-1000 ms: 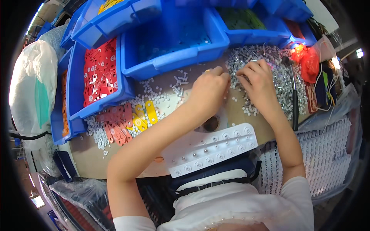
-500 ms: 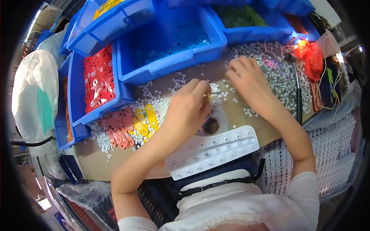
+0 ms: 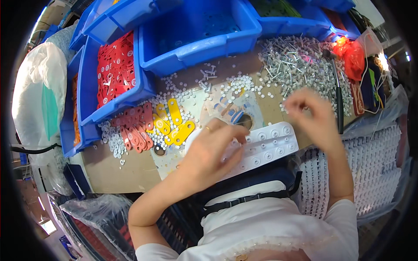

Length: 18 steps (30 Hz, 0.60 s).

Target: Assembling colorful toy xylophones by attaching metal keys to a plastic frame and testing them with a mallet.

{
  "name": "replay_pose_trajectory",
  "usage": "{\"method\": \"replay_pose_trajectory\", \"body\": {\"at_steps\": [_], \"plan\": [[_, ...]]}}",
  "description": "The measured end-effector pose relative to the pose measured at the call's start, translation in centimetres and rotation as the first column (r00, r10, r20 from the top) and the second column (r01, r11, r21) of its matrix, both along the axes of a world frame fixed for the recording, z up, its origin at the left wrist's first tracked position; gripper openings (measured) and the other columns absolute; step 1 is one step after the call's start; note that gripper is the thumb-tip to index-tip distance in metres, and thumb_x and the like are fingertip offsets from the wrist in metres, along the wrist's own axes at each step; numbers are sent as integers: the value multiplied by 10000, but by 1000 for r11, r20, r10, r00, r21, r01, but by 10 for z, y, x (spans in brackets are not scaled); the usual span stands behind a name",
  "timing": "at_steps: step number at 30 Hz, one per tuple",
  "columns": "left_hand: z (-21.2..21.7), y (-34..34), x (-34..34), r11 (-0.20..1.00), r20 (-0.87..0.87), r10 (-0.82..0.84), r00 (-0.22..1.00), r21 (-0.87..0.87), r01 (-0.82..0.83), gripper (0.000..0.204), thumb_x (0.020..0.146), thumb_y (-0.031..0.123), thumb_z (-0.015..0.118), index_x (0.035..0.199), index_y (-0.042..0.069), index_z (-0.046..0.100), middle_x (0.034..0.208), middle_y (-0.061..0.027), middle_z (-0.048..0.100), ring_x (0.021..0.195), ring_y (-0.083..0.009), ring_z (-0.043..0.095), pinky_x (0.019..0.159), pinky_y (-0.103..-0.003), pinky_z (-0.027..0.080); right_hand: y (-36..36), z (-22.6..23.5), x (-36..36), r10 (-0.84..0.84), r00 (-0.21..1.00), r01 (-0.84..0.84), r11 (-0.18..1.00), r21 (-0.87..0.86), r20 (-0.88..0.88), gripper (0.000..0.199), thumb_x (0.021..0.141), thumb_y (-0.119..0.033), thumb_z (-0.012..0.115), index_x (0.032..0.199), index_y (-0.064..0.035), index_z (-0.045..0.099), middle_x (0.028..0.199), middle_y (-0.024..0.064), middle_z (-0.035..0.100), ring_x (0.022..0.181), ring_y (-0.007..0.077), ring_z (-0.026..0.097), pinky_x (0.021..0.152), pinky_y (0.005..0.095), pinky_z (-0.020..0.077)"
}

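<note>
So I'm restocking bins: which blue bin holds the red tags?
The left bin, beside the white bag: it is packed with red tags. The big centre bin next to it shows mostly bare blue floor.

- The right hand is smeared by motion blur; whether its fingers pinch anything cannot be told.
- The left hand covers the near-left end of the white perforated strip.
- The small white round pieces and grey pins are too tiny to identify individually.
- The far blue bins are cut off by the picture's top edge.
</note>
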<state>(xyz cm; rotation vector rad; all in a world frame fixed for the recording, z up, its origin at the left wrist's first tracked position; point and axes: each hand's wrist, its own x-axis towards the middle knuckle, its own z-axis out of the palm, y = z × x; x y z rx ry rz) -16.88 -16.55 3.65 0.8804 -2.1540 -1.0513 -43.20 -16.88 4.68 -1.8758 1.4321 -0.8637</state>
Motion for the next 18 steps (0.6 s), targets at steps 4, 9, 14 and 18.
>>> {"method": "replay_pose_trajectory", "body": {"at_steps": [4,9,14,18], "plan": [[-9,7,-13,954,197,-36,980,-285,92,461,712,-2,724,1142,77,580,906,6,650,887,-218,520,769,-371,394,37,-3,19,164,985,-164,986,6,-56,174,761,46,681,921,-17,650,872,95,642,824,219,614,722,320,481],[-6,10,-12,910,288,-11,958,-395,129,489,692,18,729,1157,69,587,914,15,643,887,-215,517,763,-368,404,41,-6,21,218,973,-217,976,24,-74,163,766,52,684,914,-9,658,880,102,646,834,258,620,713,351,497],[-1,12,-16,873,357,-51,933,-438,215,449,733,75,692,1172,57,598,946,17,641,895,-210,513,765,-363,409,46,-4,18,100,991,-110,988,113,87,189,770,95,662,929,-4,686,893,97,650,821,217,634,716,328,511],[-3,10,-15,821,330,-70,941,-516,242,492,717,125,617,1190,-3,570,931,-26,614,916,-212,496,773,-328,408,49,-5,21,83,996,-84,995,50,26,227,765,118,655,948,-9,693,909,98,653,806,207,642,703,313,516]]}}
